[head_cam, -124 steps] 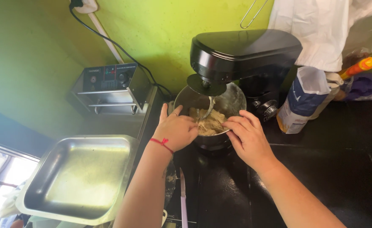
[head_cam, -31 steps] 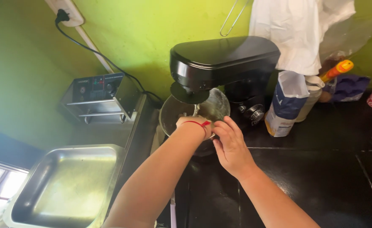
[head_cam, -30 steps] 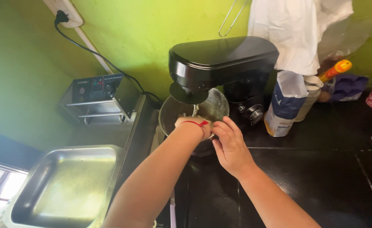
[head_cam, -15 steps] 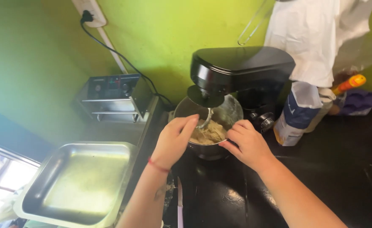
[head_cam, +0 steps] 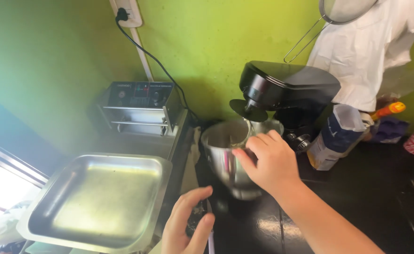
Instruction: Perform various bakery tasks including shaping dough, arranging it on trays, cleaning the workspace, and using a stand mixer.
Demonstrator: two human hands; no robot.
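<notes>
Right hand (head_cam: 265,162) grips the rim of a steel mixing bowl (head_cam: 226,162) under a black stand mixer (head_cam: 287,91). Left hand (head_cam: 188,226), loosely curled, hovers beside a metal tray (head_cam: 99,200). A paper bag (head_cam: 336,136) stands right.

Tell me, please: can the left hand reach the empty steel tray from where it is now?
Probably yes. The left hand hangs just beside the steel tray, at its right edge, and nothing lies between them.

Mixer (head_cam: 289,89) was black, bowl (head_cam: 223,160) shiny silver at its 7 o'clock; tray (head_cam: 99,202) dull steel; wall (head_cam: 207,42) lime green; bag (head_cam: 334,136) blue-white; cloth (head_cam: 367,51) white.
</notes>
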